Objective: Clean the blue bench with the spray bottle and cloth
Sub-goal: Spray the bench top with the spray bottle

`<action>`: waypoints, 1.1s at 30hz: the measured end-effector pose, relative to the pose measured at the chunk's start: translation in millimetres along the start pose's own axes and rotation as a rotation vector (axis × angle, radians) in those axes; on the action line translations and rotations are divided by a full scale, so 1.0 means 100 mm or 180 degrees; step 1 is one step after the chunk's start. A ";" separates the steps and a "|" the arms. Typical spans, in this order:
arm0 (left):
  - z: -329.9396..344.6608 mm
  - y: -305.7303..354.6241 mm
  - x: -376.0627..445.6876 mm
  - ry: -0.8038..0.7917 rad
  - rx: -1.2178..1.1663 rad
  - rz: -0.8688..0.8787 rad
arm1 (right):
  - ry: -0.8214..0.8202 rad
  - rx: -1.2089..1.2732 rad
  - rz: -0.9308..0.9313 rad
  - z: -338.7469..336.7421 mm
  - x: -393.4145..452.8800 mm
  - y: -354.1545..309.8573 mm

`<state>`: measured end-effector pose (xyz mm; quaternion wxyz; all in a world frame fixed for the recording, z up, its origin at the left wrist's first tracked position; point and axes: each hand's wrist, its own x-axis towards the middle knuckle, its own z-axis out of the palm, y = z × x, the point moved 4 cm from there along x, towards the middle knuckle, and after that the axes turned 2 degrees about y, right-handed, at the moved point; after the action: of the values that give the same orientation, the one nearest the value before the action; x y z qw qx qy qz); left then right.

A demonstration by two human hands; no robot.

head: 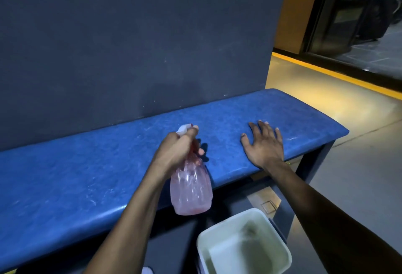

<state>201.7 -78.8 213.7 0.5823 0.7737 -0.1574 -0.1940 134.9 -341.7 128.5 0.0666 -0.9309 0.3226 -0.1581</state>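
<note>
Two hands work over the blue bench [87,178], whose padded tabletop runs along a dark wall [130,45]. The left hand [176,149] is clamped around the neck of a pink translucent spray bottle [191,191], the forefinger up by the white nozzle; the bottle hangs tilted over the tabletop's near edge, nozzle toward the wall. The right hand [263,143] lies flat on the tabletop with fingers spread, gripping nothing, near the right end and well apart from the bottle. On the floor below the near edge stands a white bucket [280,236], with something pale inside that is too blurred to identify.
</note>
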 end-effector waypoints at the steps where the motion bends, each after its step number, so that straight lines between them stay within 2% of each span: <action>1: -0.07 -0.01 -0.01 0.0099 0.0072 0.0022 | 0.0001 0.0005 -0.0005 0.01 0.01 0.00; 5: -0.35 0.03 -0.22 0.0247 0.0283 0.0086 | 0.0032 0.0034 -0.0039 0.02 0.02 0.00; 10: -0.70 0.01 -0.64 0.0543 0.0482 0.0278 | -0.0226 -0.0092 -0.0020 -0.05 0.03 -0.02; 12: -0.85 -0.10 -0.87 0.0697 0.0403 0.0394 | -0.0163 0.0046 -0.0182 -0.13 -0.05 -0.18; 15: -1.02 -0.35 -1.26 0.0911 0.0129 0.0578 | -0.0112 0.0580 -0.1002 -0.26 -0.38 -0.82; 17: -1.09 -0.52 -1.50 0.0971 0.0278 0.0736 | -0.0213 0.0782 -0.1755 -0.30 -0.71 -1.37; 20: -1.17 -0.87 -1.79 0.1023 0.0636 0.0851 | -0.0410 0.0754 -0.2675 -0.23 -1.16 -2.13; 23: -1.21 -1.31 -1.95 0.1080 0.0759 0.0867 | -0.0584 0.0511 -0.3138 -0.02 -1.40 -2.58; 25: -1.22 -1.60 -2.00 0.1085 0.0741 0.0888 | -0.0597 0.0374 -0.3232 0.11 -1.45 -2.69; 28: -1.20 -2.04 -1.92 0.1096 0.0627 0.0592 | -0.0519 0.0370 -0.3227 0.15 -1.43 -2.69; 33: -0.92 -2.79 -1.39 0.0943 0.0772 0.0288 | -0.0419 0.0356 -0.3140 0.15 -1.45 -2.67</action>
<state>129.4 139.7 -15.5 0.5098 0.8504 -0.1267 -0.0313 187.6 -42.3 138.0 0.0539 -0.9755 -0.1699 -0.1287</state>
